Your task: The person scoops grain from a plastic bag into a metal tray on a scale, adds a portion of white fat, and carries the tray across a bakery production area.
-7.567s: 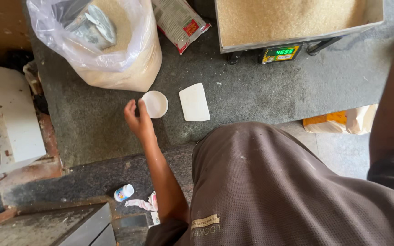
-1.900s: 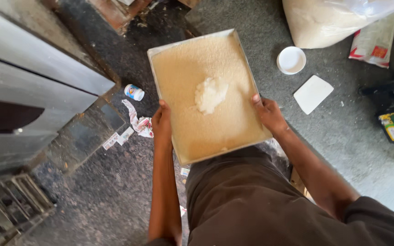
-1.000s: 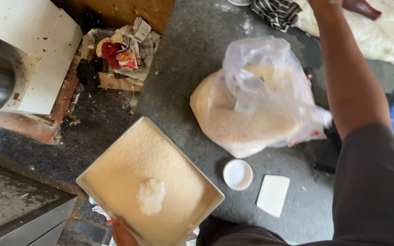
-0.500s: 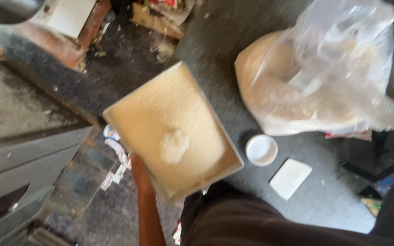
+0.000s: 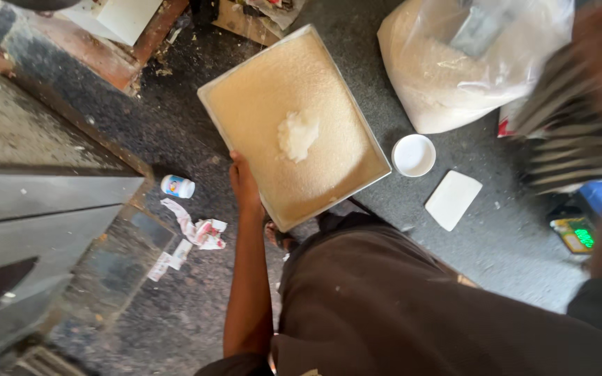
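Grain-filled tray [image 5: 245, 104] with a white lump [image 5: 297, 134] held above the dark floor [image 5: 175, 292], gripped at its near edge by the left hand [image 5: 245, 186], right hand's state not discernible, bag [image 5: 454, 69], white cup [image 5: 413, 154] beside the tray

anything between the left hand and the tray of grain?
Nothing visible. The left hand already grips the tray at its near-left rim. A blurred arm at the right edge is apart from it; whose it is I cannot tell.
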